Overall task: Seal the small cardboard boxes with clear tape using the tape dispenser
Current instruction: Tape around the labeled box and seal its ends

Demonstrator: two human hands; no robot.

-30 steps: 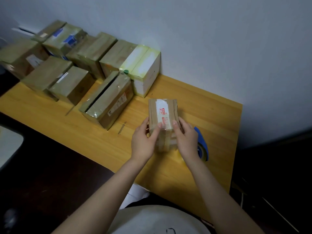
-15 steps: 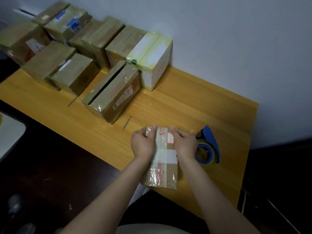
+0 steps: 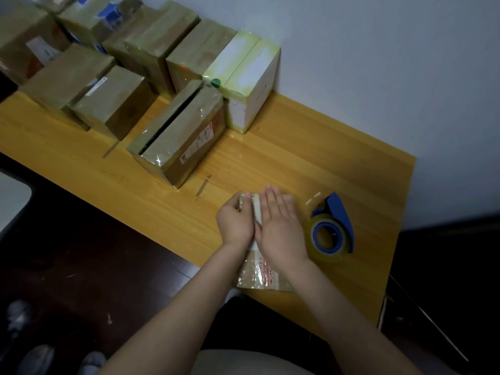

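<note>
While both hands sit on the small box [image 3: 261,274], head view, the only one: the box lies flat at the near edge of the table [image 3: 324,147], and its near end seems to poke past that edge; left hand [image 3: 236,223] curls its fingers over the far-left corner and grips it; right hand [image 3: 278,226] lies flat on top, fingers straight, pressing down and grasping nothing; tape dispenser [image 3: 331,228], blue with a clear roll, rests on the table just right of the right hand, untouched; open-seam box [image 3: 178,136] sits further back, dark slot along its top, so by my read not sealed yet; stacked boxes [image 3: 81,77] fill the far-left corner by the wall. Risks, my judgement: pressure drifting toward the overhanging end tips the box off the table; lifting the right hand to fetch the dispenser leaves one corner grip, so the box can skew; film on the near end looks wrinkled, so hasty smoothing may trap creases and weaken the seal.
</note>
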